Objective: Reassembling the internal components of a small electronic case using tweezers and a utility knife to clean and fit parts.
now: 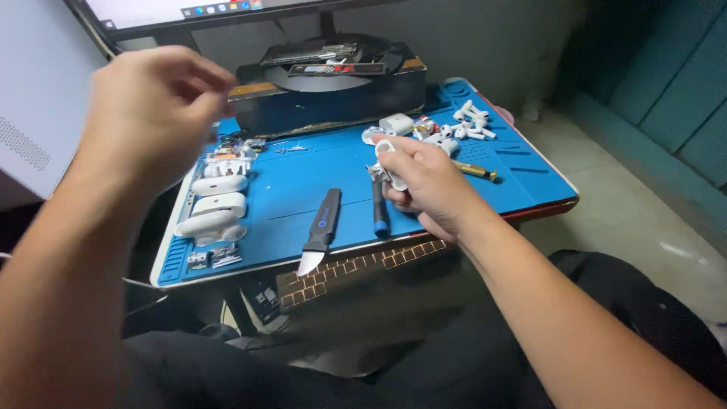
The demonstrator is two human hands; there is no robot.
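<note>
My right hand (428, 185) is over the middle of the blue work mat (318, 178), fingers closed on a small white earbud part (390, 163). My left hand (155, 106) is raised above the mat's left side with thumb and fingertips pinched together; whether it holds anything I cannot tell. On the mat below lie a dark pry tool with a metal blade (320, 231) and a blue-handled screwdriver (379, 208). White earbud charging cases (216, 204) sit in a column at the left.
Several loose white earbuds (471, 121) and a white case (396, 123) lie at the mat's far right, with a brass-coloured bit (477, 171). A dark box with tools on top (329, 83) stands behind the mat, under a monitor. A keyboard (356, 265) pokes out beneath.
</note>
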